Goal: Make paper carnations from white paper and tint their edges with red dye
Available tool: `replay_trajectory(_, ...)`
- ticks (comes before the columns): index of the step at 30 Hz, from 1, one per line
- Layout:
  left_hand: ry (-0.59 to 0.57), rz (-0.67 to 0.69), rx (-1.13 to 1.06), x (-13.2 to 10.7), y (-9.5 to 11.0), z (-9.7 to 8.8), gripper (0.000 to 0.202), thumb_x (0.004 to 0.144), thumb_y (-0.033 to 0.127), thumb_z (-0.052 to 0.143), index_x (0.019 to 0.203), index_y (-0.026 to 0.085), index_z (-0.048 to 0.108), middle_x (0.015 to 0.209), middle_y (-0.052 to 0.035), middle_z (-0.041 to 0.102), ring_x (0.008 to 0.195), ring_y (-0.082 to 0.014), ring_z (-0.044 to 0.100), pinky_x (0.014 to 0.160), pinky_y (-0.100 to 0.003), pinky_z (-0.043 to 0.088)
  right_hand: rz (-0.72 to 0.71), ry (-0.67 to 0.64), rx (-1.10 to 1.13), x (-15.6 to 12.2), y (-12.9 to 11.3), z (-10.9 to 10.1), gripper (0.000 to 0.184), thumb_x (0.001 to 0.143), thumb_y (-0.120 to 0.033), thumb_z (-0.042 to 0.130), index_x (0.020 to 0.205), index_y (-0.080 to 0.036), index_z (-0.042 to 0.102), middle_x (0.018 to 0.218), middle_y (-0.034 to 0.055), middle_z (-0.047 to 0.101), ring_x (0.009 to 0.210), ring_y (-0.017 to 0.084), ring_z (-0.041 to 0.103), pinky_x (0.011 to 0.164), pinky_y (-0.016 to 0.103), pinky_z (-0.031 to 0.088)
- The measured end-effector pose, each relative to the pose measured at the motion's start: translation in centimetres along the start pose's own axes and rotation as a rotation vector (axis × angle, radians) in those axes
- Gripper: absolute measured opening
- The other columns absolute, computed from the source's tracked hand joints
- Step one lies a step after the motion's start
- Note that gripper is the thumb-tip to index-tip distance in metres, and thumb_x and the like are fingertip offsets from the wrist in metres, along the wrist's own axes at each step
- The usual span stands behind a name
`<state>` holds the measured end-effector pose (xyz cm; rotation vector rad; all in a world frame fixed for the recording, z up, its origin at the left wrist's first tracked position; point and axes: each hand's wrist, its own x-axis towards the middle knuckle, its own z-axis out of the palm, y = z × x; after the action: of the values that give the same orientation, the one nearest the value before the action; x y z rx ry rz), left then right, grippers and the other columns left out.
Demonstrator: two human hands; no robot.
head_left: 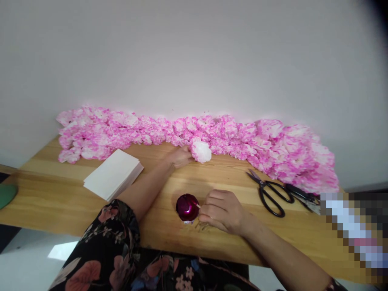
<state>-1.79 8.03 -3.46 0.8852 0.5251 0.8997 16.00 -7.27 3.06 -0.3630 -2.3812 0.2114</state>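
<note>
My left hand (181, 157) reaches to the far side of the table, its fingers closed at the edge of a white paper flower (202, 152) with pink-tinted petal edges. The fingertips are partly hidden behind that flower. Nearer to me, my right hand (223, 211) is closed around a thin pale stick (198, 206), which points into a small round bowl (183, 207) of shiny magenta liquid. Most of the stick is covered by the fingers. Pink drops and smudges mark the wood by the bowl.
Along the wall runs a long heap of pink-and-white flowers (97, 133). A stack of white paper (112, 173) lies left of my left forearm. On the right are black-handled scissors (266, 194) and a second black-handled tool (303, 196). A green round object (7, 195) sits far left.
</note>
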Motion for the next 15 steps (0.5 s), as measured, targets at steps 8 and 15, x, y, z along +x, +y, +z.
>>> replay_trajectory(8,-0.008,-0.006,-0.022,0.2,-0.3,-0.5,0.039,0.049,0.025,0.095,0.075,0.013,0.068,0.082,-0.0057,0.072,0.083,-0.0183,0.07,0.079,-0.03,0.054,0.224,0.197,0.252,0.4,0.2,-2.4,0.015,0.098,-0.02,0.049,0.089,-0.02,0.061,0.068,0.0033,0.063,0.063,0.016,0.058,0.059,0.028,0.046)
replay_trajectory(15,-0.027,-0.001,-0.035,0.5,-0.6,-0.8,0.04,0.049,0.026,0.096,0.075,0.012,0.068,0.082,-0.0059,0.072,0.083,-0.0185,0.07,0.082,-0.031,0.054,0.287,0.178,0.232,0.4,0.3,-2.3,0.018,0.098,-0.021,0.05,0.083,-0.02,0.061,0.065,0.0024,0.061,0.06,0.015,0.056,0.057,0.028,0.044)
